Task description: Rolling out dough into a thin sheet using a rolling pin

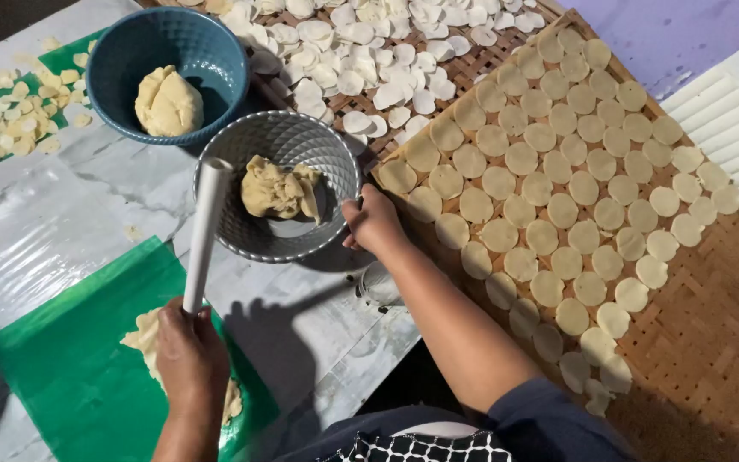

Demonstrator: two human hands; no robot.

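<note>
We are fisting our left hand [188, 351] round the pipe [204, 231], standing near-upright, tilting right; right hand [373, 220] is pinching the grey bowl [277, 141] rim.

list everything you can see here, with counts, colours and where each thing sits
grey bowl: one, centre, holds a dough lump
blue bowl: one, upper left, holds a dough lump
dough lumps: two, pale yellow, one per bowl
white pipe roller: one, upright, left of grey bowl
green plastic sheet: one, lower left, flattened dough on it
woven bamboo tray: one, brown, right
dough discs: many, cream, in rows on tray
left hand: grips roller's lower end
right hand: on grey bowl's rim
</note>
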